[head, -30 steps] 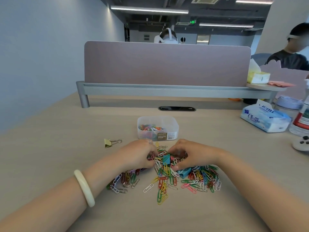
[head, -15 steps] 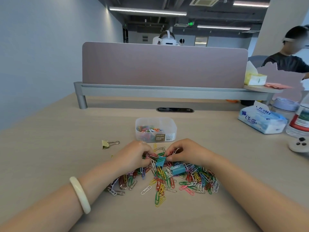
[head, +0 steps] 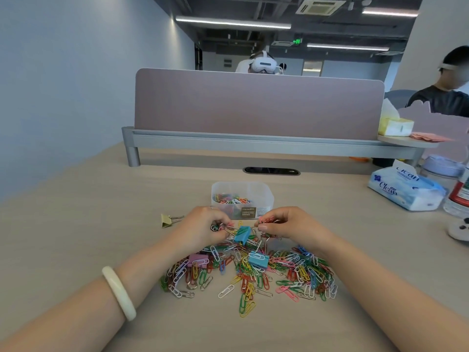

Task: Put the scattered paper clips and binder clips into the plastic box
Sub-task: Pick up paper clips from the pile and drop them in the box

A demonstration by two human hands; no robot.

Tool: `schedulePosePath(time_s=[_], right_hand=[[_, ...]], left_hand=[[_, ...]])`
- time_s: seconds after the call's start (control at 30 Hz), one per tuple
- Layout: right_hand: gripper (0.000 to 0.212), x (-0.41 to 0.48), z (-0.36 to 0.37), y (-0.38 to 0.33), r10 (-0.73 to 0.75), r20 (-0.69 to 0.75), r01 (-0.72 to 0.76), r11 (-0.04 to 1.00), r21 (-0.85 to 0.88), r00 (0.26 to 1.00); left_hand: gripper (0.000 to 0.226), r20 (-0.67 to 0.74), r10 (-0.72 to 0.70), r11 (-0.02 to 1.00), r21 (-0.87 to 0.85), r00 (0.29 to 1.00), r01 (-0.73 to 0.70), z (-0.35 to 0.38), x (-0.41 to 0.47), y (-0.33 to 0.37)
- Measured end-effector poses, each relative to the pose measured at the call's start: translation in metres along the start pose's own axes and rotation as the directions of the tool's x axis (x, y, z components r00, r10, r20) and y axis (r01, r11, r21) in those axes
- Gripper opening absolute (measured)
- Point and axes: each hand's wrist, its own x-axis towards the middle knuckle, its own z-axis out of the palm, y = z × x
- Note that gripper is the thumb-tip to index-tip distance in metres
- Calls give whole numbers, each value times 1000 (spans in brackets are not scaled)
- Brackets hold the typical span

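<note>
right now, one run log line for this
phase: lifting | both hands on blue binder clip above clip pile | plastic box partly filled

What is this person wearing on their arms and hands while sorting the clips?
Both forearms are bare, with no sleeves in view. The left wrist carries a smooth, pale cream bangle. The left hand has what looks like a thin ring on one finger; the right hand shows no jewellery.
</note>
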Motion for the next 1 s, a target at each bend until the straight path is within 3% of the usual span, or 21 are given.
schedulePosePath(time_s=[0.17, 0.27, 0.43, 0.63, 0.7, 0.8, 1.0], right_hand=[[16, 5, 1, 2, -30, -58, 29, 999, -12, 998], [14, 5, 2, 4, -37, -74, 35, 999, -21, 997], [14, 6, 1, 8, -33, -108, 35, 999, 13, 994], [14, 14, 5, -1, -49, -83, 50, 999, 7, 995], [15, 23, 8, -10, -73, -49, 73, 997, -3, 996], [16, 46, 10, -27, -128, -42, 124, 988, -96, 991], [17, 101, 15, -36, -208, -69, 161, 893, -420, 976]], left_hand=[[26, 80, 85, 974, 204, 993, -100, -1, 2, 5], [28, 148, 103, 963, 234, 984, -136, 3, 5, 6], [32, 181, 73, 985, 141, 981, -100, 0, 5, 6], [14, 143, -29, 994, -99, 989, 44, -5, 3, -2], [17, 127, -19, 998, -54, 992, 26, -5, 3, -3], [23, 154, 68, 994, 74, 986, -80, -3, 3, 0], [24, 143, 111, 987, 101, 983, -126, -5, 4, 0]])
